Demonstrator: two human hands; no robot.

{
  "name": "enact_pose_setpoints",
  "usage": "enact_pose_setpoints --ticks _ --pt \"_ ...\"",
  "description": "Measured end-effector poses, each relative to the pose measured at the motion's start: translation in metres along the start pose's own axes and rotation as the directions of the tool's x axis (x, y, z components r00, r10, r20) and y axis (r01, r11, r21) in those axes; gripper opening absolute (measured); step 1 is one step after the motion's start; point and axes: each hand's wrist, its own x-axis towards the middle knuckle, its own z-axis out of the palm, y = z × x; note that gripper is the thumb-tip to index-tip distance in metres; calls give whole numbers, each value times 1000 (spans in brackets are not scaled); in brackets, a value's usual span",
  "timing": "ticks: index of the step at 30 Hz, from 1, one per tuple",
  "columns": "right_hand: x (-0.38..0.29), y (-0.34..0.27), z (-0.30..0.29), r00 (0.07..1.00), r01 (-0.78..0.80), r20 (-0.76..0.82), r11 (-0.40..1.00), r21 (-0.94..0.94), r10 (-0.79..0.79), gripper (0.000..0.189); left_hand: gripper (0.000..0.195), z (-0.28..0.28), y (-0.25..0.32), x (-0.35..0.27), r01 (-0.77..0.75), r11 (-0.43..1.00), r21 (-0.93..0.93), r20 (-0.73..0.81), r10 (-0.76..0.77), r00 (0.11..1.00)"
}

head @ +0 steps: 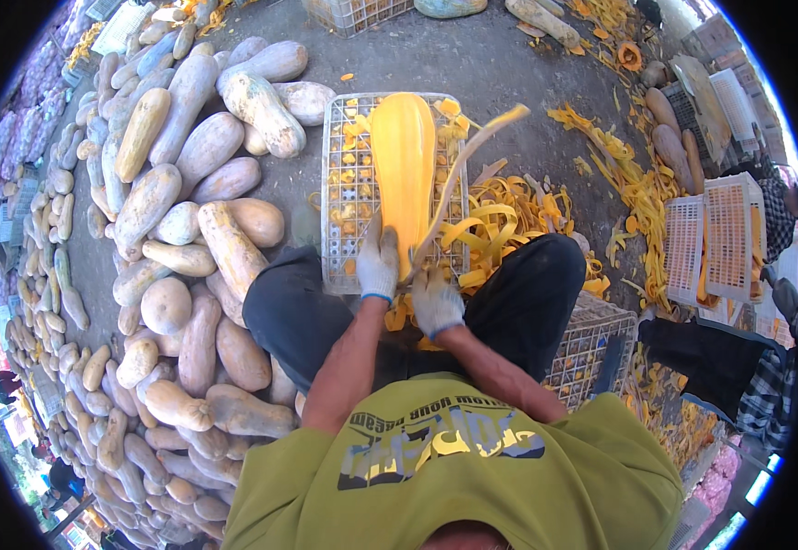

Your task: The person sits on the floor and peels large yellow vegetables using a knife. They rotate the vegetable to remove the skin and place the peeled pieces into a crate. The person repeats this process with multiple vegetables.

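Note:
A long orange squash, its upper surface peeled, lies lengthwise on an upturned-looking plastic crate between my knees. My left hand, in a white knitted glove, rests against the squash's near left side. Close to its near end on the right is my gloved right hand, fingers curled; what it grips, likely a peeling tool, is hidden. A long strip of peel rises from beside that hand and curves up to the right. Small orange pieces lie on the crate.
A large heap of unpeeled squashes lies to my left. Curled peelings are piled by my right knee. Behind that knee stands a wire-like crate. White plastic crates and a person in checked clothing are farther right.

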Motion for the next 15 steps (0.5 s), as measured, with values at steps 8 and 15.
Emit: enact_pose_setpoints --ticks 8,15 --pt "16 5 -47 947 305 29 868 -393 -319 29 62 -3 -6 4 3 996 -91 16 -1 1000" --pt "275 -93 -169 999 -33 -43 961 -273 22 63 63 -1 14 -4 43 994 -100 32 -40 999"
